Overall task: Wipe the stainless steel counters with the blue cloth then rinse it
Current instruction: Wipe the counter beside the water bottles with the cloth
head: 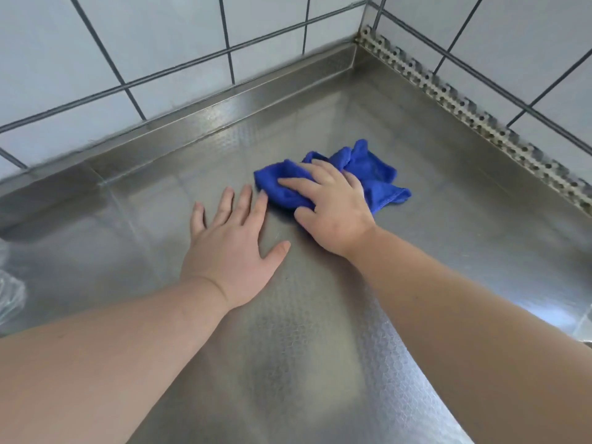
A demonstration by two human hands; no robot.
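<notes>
A crumpled blue cloth point(373, 171) lies on the patterned stainless steel counter point(448, 219), toward the back corner. My right hand point(330, 209) lies on top of the cloth with its fingers stretched out, pressing it down onto the steel. Just left of it, my left hand point(234, 241) rests flat on the bare counter with fingers spread; its index fingertip is close to the cloth's left edge. Part of the cloth is hidden under my right palm.
White tiled walls point(160, 43) meet in a corner at the back right. A raised steel lip point(224, 100) runs along the back wall, and a perforated metal strip point(474, 113) lines the right wall. Something clear and shiny point(9, 293) shows at the left edge.
</notes>
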